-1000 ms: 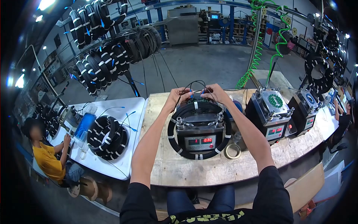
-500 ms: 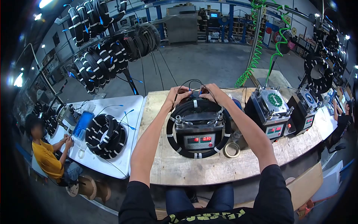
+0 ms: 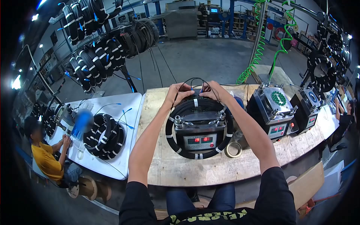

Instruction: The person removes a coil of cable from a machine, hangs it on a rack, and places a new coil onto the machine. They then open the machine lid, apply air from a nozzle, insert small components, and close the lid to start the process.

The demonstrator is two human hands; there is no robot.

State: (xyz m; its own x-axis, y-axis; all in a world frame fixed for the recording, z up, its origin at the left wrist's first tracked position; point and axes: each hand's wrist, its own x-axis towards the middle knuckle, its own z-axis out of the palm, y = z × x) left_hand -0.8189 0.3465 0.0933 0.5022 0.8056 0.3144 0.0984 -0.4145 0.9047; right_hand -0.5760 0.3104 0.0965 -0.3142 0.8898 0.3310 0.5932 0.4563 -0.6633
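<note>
Both of my hands reach over the top of a black box-shaped machine (image 3: 180, 139) with a red-digit display (image 3: 200, 140). Behind its top plate, my left hand (image 3: 180, 93) pinches a thin black cable end with a blue tip. My right hand (image 3: 210, 92) pinches another such cable end a little to the right. The thin cable (image 3: 198, 78) loops up between the hands. A black cable coil (image 3: 170, 139) bound with white tape rings the machine's front. The spot where the tips meet the machine is too small to make out.
A roll of tape (image 3: 228, 153) lies right of the machine. Two similar machines (image 3: 264, 108) stand farther right, near a green spiral hose (image 3: 258, 52). On the white table (image 3: 112, 169) at left lie coiled cables (image 3: 90, 137); a co-worker in a yellow shirt (image 3: 47, 159) sits there. Coils (image 3: 99, 60) hang on a rack.
My hands keep nearly the same place and grip, with small finger movement. The view has shifted slightly. The display's right-hand digits show differently.
</note>
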